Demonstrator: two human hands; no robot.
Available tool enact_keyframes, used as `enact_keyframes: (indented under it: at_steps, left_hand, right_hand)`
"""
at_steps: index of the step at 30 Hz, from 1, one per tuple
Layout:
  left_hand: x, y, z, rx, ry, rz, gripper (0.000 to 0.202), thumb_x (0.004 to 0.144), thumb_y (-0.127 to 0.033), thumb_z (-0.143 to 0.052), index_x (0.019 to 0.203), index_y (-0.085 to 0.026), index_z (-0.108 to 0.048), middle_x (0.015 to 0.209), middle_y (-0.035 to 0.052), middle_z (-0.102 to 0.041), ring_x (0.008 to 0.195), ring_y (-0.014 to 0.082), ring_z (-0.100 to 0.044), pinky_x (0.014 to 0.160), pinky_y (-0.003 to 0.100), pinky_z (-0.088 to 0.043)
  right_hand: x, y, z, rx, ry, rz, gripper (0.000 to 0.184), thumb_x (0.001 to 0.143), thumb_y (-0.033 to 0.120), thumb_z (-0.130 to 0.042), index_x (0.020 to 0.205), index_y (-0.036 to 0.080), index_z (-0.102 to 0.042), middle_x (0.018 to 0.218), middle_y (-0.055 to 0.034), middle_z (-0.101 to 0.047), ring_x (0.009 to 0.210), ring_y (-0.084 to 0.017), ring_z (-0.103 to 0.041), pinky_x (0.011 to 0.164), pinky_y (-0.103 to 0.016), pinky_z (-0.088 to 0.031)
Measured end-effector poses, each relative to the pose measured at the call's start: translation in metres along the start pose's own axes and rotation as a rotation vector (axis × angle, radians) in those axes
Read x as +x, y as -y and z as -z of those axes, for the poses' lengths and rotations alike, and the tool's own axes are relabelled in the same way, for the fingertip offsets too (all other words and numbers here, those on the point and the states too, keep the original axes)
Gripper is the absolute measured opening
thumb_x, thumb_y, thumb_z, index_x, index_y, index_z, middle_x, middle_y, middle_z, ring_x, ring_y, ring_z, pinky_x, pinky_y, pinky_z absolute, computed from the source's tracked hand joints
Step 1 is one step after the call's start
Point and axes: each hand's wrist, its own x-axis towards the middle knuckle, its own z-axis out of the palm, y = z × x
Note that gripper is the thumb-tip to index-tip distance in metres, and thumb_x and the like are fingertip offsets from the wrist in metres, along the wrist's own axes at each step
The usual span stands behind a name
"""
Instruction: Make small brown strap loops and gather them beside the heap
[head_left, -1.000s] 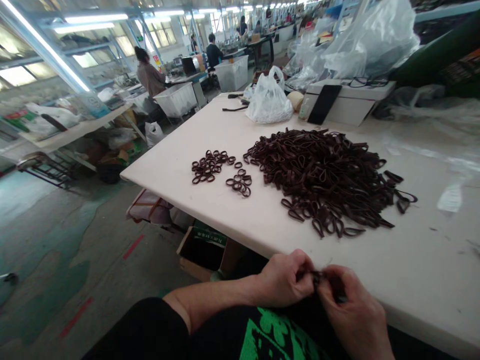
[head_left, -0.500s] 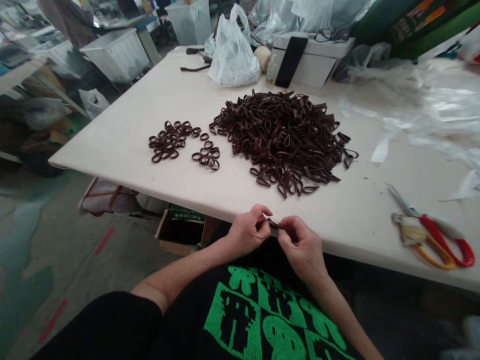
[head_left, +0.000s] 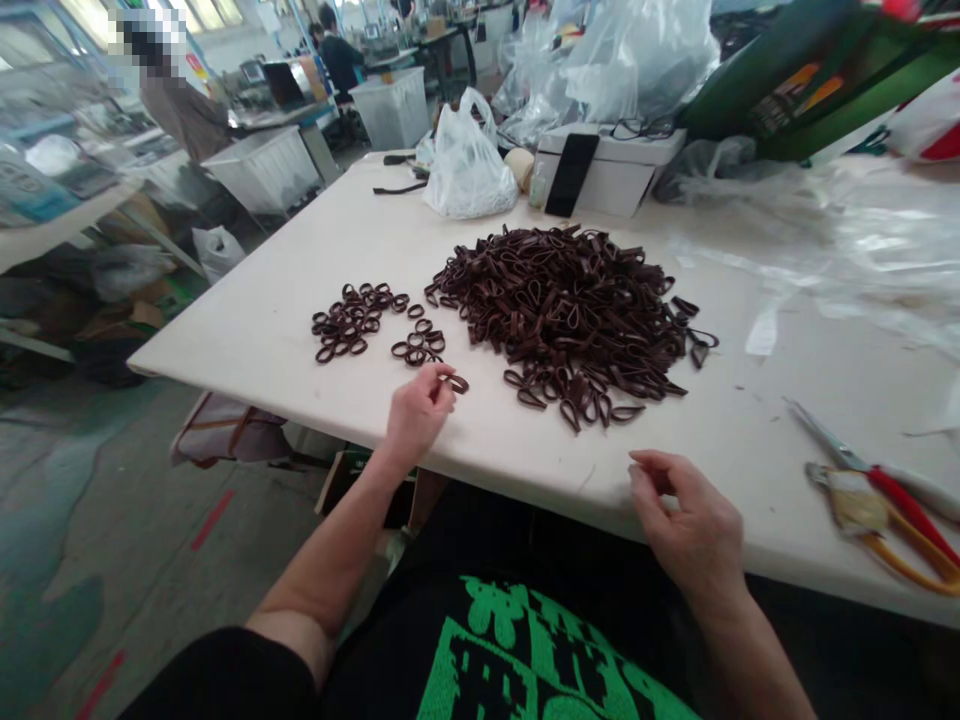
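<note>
A big heap of dark brown elastic loops (head_left: pixel 562 310) lies mid-table on the cream table (head_left: pixel 262 340). To its left are two small clusters of closed brown rings, one farther left (head_left: pixel 352 315) and one nearer the heap (head_left: pixel 420 345). My left hand (head_left: pixel 416 410) reaches over the table's edge and pinches a single brown ring (head_left: pixel 456 383) just in front of the nearer cluster. My right hand (head_left: pixel 686 520) hovers at the table's front edge below the heap, fingers loosely curled and apart, with nothing in it.
Red-handled scissors (head_left: pixel 877 485) lie at the right front. A white plastic bag (head_left: pixel 466 165), a white box (head_left: pixel 622 175) with a black phone (head_left: pixel 570 172) and clear plastic sheeting (head_left: pixel 862 240) fill the back and right. Other people work at benches (head_left: pixel 176 100) at the far left.
My hands, which were together at my lap working one loop, have parted. The left has carried the ring forward to the small cluster; the right has stayed back at the table's edge.
</note>
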Motion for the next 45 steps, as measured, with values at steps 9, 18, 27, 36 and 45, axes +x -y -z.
enact_keyframes:
  at_steps: [9,18,27,36,45]
  left_hand:
    - [0.049,-0.011,0.004,0.283,0.058,-0.268,0.018,0.086,-0.022,-0.057,0.099,-0.019,-0.069,0.086,0.0021,-0.071,0.072,0.0136,-0.065,0.075,0.026,-0.05]
    - [0.059,-0.034,-0.053,0.494,0.391,-0.468,0.014,0.083,-0.016,-0.058,0.079,-0.017,-0.072,0.085,0.0069,-0.065,0.081,0.0188,-0.061,0.078,0.031,-0.048]
    - [0.014,-0.037,-0.035,-0.243,0.427,0.072,0.025,0.078,-0.04,-0.064,0.07,-0.017,-0.062,0.054,-0.0048,-0.053,0.05,0.0091,-0.048,0.05,0.021,-0.037]
    - [-0.04,-0.054,-0.046,-0.709,0.612,0.362,0.039,0.072,-0.053,-0.07,0.072,-0.016,-0.059,0.048,-0.0064,-0.049,0.042,0.0054,-0.04,0.045,0.019,-0.029]
    - [-0.068,-0.067,-0.044,-0.652,0.752,0.31,0.034,0.071,-0.047,-0.073,0.073,-0.016,-0.059,0.053,-0.0052,-0.052,0.046,0.0063,-0.045,0.047,0.02,-0.034]
  right_hand:
    - [0.001,-0.015,-0.009,-0.183,-0.052,0.096,0.017,0.091,0.027,-0.052,0.092,0.018,-0.067,0.074,-0.0013,-0.066,0.062,-0.015,-0.062,0.059,-0.026,-0.044]
    - [0.0,-0.013,-0.004,-0.136,-0.018,0.105,0.015,0.092,0.025,-0.052,0.093,0.019,-0.066,0.083,-0.0037,-0.07,0.071,-0.017,-0.065,0.067,-0.028,-0.047]
    - [0.001,-0.002,-0.007,0.086,0.004,-0.083,0.015,0.091,0.029,-0.054,0.095,0.021,-0.066,0.08,-0.0018,-0.068,0.063,-0.015,-0.062,0.064,-0.028,-0.049]
    - [0.014,0.058,-0.019,0.501,0.12,-0.092,0.03,0.089,0.023,-0.055,0.119,0.021,-0.057,0.1,-0.0042,-0.067,0.07,-0.012,-0.065,0.067,-0.027,-0.055]
    - [0.01,0.062,-0.017,0.468,0.191,-0.012,0.022,0.084,0.017,-0.052,0.101,0.022,-0.064,0.088,-0.0029,-0.07,0.076,-0.015,-0.067,0.073,-0.029,-0.054]
